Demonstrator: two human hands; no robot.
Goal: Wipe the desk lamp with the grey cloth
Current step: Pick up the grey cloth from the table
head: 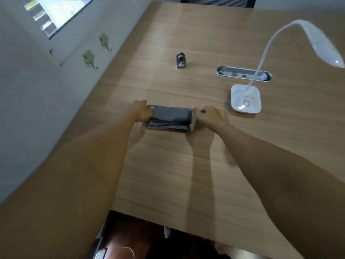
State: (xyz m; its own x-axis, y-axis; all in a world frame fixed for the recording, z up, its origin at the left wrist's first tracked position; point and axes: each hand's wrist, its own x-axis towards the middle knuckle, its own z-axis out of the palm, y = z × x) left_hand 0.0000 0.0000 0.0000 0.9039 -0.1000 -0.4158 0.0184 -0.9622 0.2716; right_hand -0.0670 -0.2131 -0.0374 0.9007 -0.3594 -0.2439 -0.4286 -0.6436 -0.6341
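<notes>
A folded grey cloth (169,117) lies on the wooden desk (168,165) in the middle of the view. My left hand (140,111) grips its left end and my right hand (207,114) grips its right end. To the right stands a white desk lamp: a square base (245,99) with a pink ring button, a thin bent neck, and a long head (321,43) arching over to the far right. Both hands are well left of the lamp.
A small grey metal stand (180,61) sits farther back on the desk. A silver oval cable port (243,73) is set into the desk behind the lamp base. A wall with green hooks (89,58) runs along the left. A dark chair back (216,1) is at the far edge.
</notes>
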